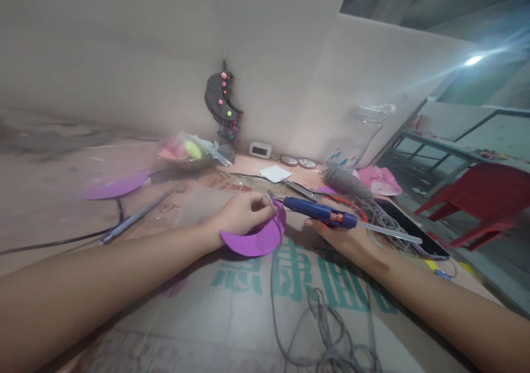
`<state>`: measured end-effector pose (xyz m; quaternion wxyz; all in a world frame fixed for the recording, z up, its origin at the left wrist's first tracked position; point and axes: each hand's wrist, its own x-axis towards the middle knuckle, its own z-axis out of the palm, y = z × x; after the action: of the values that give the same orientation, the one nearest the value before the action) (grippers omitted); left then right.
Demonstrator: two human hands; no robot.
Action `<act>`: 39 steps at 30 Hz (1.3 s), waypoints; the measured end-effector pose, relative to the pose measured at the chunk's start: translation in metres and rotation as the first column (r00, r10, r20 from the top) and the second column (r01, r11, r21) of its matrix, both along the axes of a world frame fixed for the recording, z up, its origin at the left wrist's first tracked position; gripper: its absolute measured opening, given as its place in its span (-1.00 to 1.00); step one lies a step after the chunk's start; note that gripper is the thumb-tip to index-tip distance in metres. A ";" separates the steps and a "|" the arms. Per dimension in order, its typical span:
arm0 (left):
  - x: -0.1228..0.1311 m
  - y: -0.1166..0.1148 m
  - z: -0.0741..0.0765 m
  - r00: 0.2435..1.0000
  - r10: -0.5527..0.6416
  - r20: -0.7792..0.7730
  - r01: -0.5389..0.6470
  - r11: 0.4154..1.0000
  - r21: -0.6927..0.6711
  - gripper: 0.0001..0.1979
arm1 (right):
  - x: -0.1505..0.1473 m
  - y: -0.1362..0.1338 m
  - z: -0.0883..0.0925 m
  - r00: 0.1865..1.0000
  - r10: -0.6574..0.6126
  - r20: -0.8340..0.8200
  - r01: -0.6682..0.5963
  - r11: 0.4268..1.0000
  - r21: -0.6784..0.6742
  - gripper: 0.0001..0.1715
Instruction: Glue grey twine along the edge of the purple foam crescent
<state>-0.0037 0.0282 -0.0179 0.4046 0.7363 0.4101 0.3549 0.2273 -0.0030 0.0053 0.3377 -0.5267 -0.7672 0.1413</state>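
A purple crescent cutout (253, 244) is pinched in my left hand (242, 213), whose fingers are closed at its upper tip. Grey yarn (274, 290) runs down from that tip to a loose tangle on the table. In my right hand (331, 232) is a blue glue gun (321, 212), its nozzle pointing left at the crescent's tip, very near my left fingertips. A clear glue stick (391, 232) sticks out of its back end. Whether the nozzle touches the yarn cannot be made out.
A grey yarn-wrapped crescent with coloured beads (221, 100) hangs on the wall. Behind my hands stand a small digital clock (260, 150), a yarn skein (345, 182) and a clear bottle (356, 136). A tablet (408, 227) lies right; a pen (136, 217) and purple piece (118, 187) lie left.
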 end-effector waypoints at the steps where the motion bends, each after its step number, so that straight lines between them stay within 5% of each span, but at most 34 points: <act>1: 0.000 0.000 0.000 1.000 -0.001 -0.001 0.001 1.000 0.000 -0.77 | 0.000 0.000 0.000 1.000 0.002 -0.003 -0.002 1.000 -0.003 -0.71; 39: 0.000 -0.002 0.000 1.000 -0.015 -0.011 0.015 0.999 0.028 -0.77 | 0.004 0.010 0.002 0.994 -0.100 -0.035 0.100 0.995 0.004 -0.71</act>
<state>-0.0039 0.0260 -0.0181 0.3946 0.7470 0.4017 0.3535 0.2315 0.0071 0.0073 0.3590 -0.5609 -0.7344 0.1310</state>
